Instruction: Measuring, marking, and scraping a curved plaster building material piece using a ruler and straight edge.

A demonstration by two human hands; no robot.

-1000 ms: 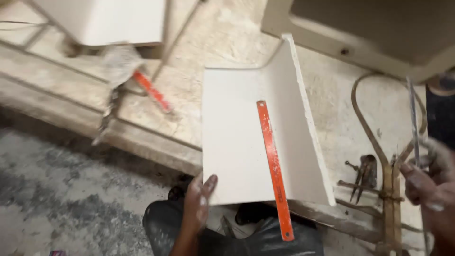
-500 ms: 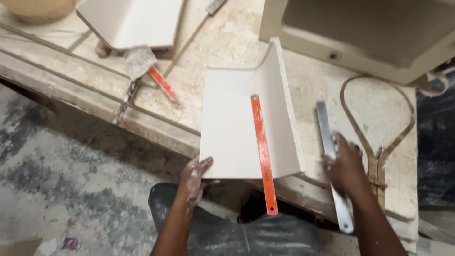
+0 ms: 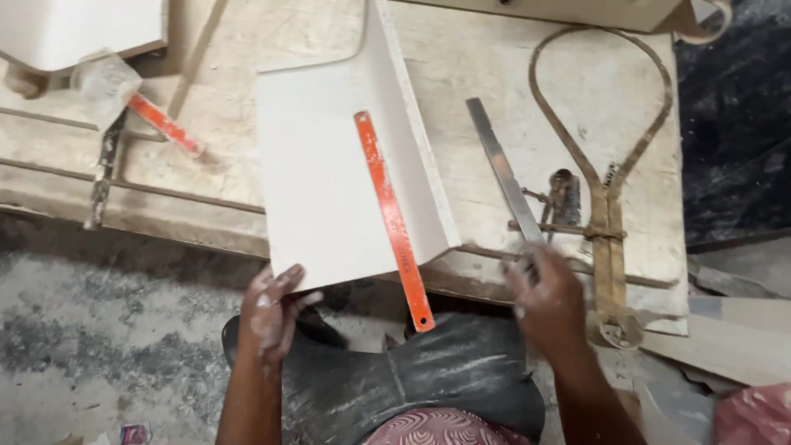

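- The white, L-shaped plaster-like slab (image 3: 329, 181) lies flat on the dusty, pale wooden workbench (image 3: 494, 66), its near edge jutting out past the bench's front; a raised lip runs along its right side.
- A long, flat orange metal blade (image 3: 394, 221) rests aslant on the slab just left of the lip, and its near end overhangs the slab's front edge.
- The left hand (image 3: 270, 317), smeared with white dust, is at the slab's near-left corner; the fingers are loosely spread and the fingertips touch the slab's edge, with nothing gripped.
- The right hand (image 3: 548, 301) is to the right of the slab, closed around the near end of a narrow grey steel strip (image 3: 504, 173); the strip runs away from the hand, roughly parallel to the slab's lip and a little apart from it.
- Right of the slab, past the strip, lie large rusty iron calipers with bowed legs (image 3: 606, 148), and between the strip and the calipers a small rusty metal piece (image 3: 564, 198) that is hard to make out.
- Left of the slab lie a tool with an orange handle (image 3: 165, 125) and a plaster-caked head, and a thin dark tool (image 3: 103, 173) beside it.
- Beyond the slab's far-left corner sits another white slab (image 3: 74, 33), partly out of view.
- Below the slab's near edge are the person's dark, dust-streaked trousers (image 3: 395, 379).
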